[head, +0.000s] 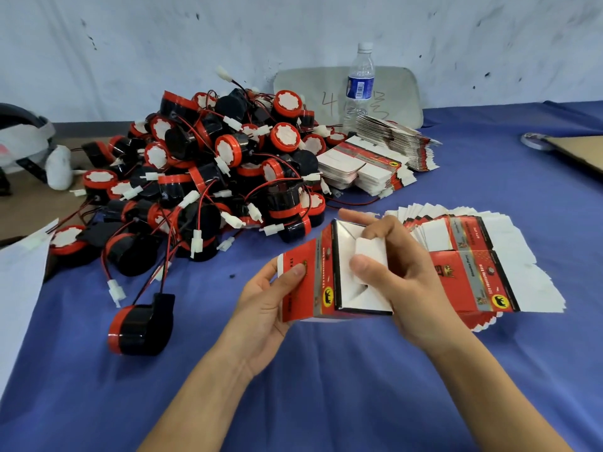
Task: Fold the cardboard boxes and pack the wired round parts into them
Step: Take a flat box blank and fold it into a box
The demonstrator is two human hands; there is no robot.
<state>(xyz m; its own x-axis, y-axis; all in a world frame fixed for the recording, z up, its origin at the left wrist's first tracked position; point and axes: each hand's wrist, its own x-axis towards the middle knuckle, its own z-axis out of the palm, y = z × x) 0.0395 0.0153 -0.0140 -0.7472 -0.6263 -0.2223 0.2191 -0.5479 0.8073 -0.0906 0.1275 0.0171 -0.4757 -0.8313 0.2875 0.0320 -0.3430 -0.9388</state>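
A red and white cardboard box (321,282), partly folded with its white inside flaps showing, is held up over the blue cloth. My left hand (270,305) grips its red left side, thumb on the front face. My right hand (398,275) holds the open end, thumb pressing a white flap (372,256) inward and fingers curled over the box's rim. A large heap of black and red wired round parts (212,168) lies behind the box. One such part (140,327) lies apart at the near left.
Flat unfolded boxes are fanned out (473,256) right of my hands; more stacks (368,168) lie behind. A water bottle (359,83) stands at the back against a grey board (404,89). White paper (19,282) lies at the left edge, cardboard (577,151) at far right.
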